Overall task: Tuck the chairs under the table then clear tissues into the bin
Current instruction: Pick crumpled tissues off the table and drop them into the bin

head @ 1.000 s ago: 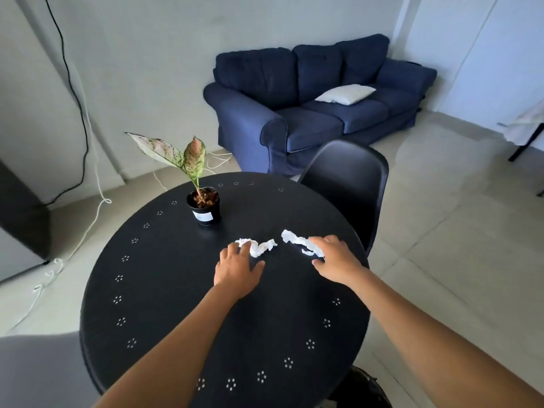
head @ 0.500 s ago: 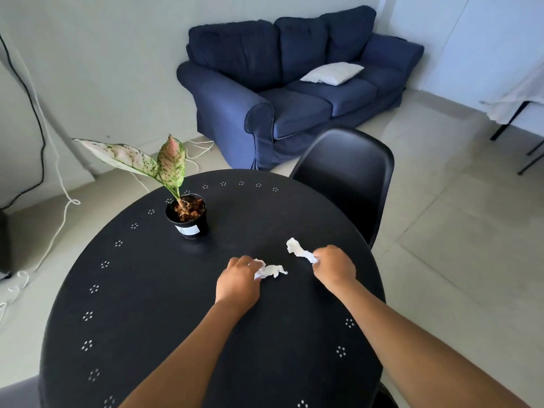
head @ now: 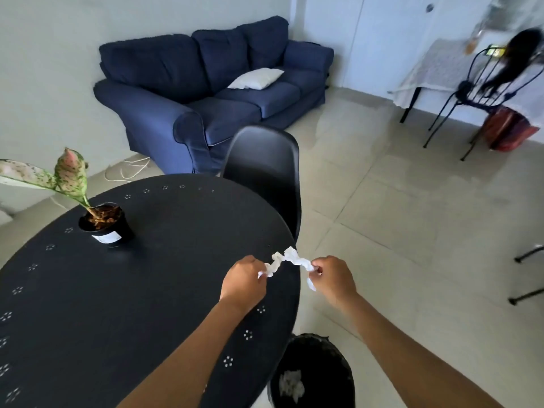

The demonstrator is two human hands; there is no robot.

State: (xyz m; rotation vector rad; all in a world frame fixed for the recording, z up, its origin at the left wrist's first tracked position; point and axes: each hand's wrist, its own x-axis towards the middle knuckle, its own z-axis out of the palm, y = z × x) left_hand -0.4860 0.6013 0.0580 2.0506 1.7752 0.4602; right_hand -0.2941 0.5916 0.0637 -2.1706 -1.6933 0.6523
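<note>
Above the bin (head: 312,375), left hand (head: 244,285) and right hand (head: 334,279) each pinched a crumpled tissue (head: 272,266) — light, soft, probably tearing easily, best bunched whole.

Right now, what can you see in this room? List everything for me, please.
round table: one, black with small flower dots, left and centre
potted plant: one, pink-green leaves in a black pot, on the table's far left
tissues: two crumpled white pieces, one in each hand, at the table's right edge
bin: one, black, on the floor below the hands, something white inside
chair: one, black, tucked at the table's far side
sofa: one, navy, by the wall
cushion: one, white, on the sofa
wire chair: one, black, far right
left hand: pinching a tissue
right hand: pinching a tissue
</note>
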